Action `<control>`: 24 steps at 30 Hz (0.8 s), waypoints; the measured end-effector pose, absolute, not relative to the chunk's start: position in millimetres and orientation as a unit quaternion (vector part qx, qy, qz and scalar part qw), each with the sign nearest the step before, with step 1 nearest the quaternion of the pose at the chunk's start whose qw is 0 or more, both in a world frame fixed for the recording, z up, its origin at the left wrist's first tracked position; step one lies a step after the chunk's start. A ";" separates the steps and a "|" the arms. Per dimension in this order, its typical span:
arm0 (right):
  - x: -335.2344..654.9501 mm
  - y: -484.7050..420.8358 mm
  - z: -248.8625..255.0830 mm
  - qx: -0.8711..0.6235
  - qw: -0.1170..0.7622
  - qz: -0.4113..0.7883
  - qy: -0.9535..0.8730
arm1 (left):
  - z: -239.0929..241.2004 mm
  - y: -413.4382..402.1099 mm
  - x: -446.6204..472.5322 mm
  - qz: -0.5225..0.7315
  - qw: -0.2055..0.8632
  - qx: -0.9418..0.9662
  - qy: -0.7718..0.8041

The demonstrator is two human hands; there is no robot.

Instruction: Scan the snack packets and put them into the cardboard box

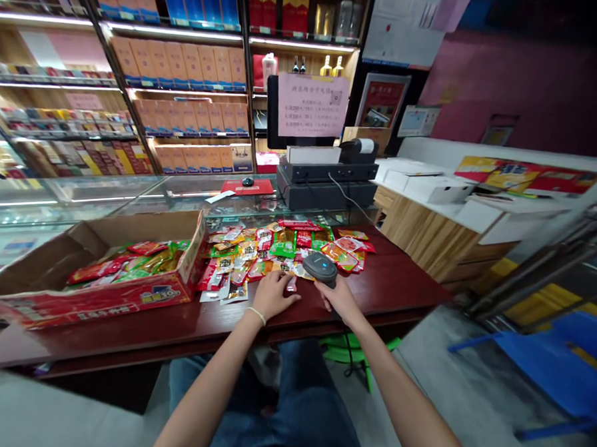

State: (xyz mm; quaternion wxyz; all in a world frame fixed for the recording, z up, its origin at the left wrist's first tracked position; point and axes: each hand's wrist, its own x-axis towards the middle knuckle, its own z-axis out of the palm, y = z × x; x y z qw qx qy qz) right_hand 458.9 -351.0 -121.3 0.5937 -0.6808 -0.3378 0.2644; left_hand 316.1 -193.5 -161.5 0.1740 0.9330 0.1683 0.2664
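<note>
My right hand (338,297) is wrapped round the handle of a dark grey barcode scanner (321,268), whose head shows a small blue light and tilts over the packets. My left hand (275,295) lies low at the near edge of the pile, its thumb apart from its fingers, with a small packet (292,286) showing in the gap. Whether it touches that packet I cannot tell. Small snack packets (283,243) in red, green, orange and silver spread over the dark red table (382,282). A cord hangs below the scanner.
An open cardboard box (107,301) of packets stands left. Behind the pile are a glass counter (176,188), a black till (327,193), and a monitor (310,106) with a pink notice. Shelves of boxes (185,66) line the back. A blue chair (566,363) stands right.
</note>
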 end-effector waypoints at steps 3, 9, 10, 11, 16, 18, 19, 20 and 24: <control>459.3 -348.5 -122.3 -0.678 0.597 0.268 -0.335 | -163.4 -195.8 318.2 0.239 0.130 0.939 0.209; 459.4 -345.9 -123.2 -0.678 0.597 0.273 -0.331 | -159.6 -188.8 317.3 0.210 0.118 0.944 0.225; 459.2 -345.9 -122.8 -0.679 0.595 0.271 -0.334 | -159.2 -185.4 316.3 0.206 0.133 0.941 0.235; 459.0 -345.9 -122.4 -0.679 0.594 0.270 -0.337 | -159.3 -180.9 314.9 0.210 0.155 0.932 0.252; 459.3 -345.8 -122.6 -0.680 0.591 0.267 -0.344 | -165.5 -149.2 304.9 0.360 0.410 0.782 0.301; 459.7 -345.6 -124.0 -0.683 0.579 0.268 -0.356 | -168.4 -139.8 301.4 0.403 0.546 0.678 0.283; 459.9 -345.4 -124.7 -0.685 0.570 0.269 -0.366 | -169.5 -137.0 300.1 0.409 0.599 0.630 0.278; 460.1 -345.3 -125.3 -0.687 0.560 0.270 -0.376 | -170.1 -135.5 299.1 0.409 0.639 0.590 0.276; 460.0 -344.8 -124.5 -0.697 0.510 0.282 -0.417 | -169.8 -136.9 298.0 0.404 0.697 0.521 0.283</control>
